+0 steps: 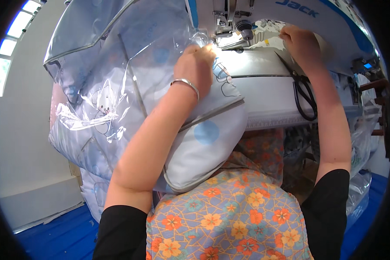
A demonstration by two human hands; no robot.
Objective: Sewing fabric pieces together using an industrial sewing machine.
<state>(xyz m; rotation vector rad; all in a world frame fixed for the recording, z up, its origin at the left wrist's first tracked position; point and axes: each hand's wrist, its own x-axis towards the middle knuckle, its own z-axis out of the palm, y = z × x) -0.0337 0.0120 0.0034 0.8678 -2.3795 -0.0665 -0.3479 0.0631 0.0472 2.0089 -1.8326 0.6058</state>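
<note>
My left hand (pixel 194 67), a silver bangle on its wrist, pinches the edge of a pale blue and white printed fabric piece (pixel 156 93) close to the needle area. Clear glossy plastic and grey binding show on this bulky piece, which spreads over the left side and hangs toward my lap. A white and blue sewing machine (pixel 338 28) stands in front of me, its lamp lighting the presser foot (pixel 236 44). Under the machine arm, my right hand (pixel 302 45) is closed with fingertips together; what they hold, if anything, cannot be made out.
Black-handled scissors (pixel 305 97) lie on the white machine bed right of the needle, blades pointing away. A ruler strip (pixel 273 121) runs along the bed's near edge. Clear plastic material (pixel 363 130) hangs at the right. Blue flooring (pixel 58 238) shows below left.
</note>
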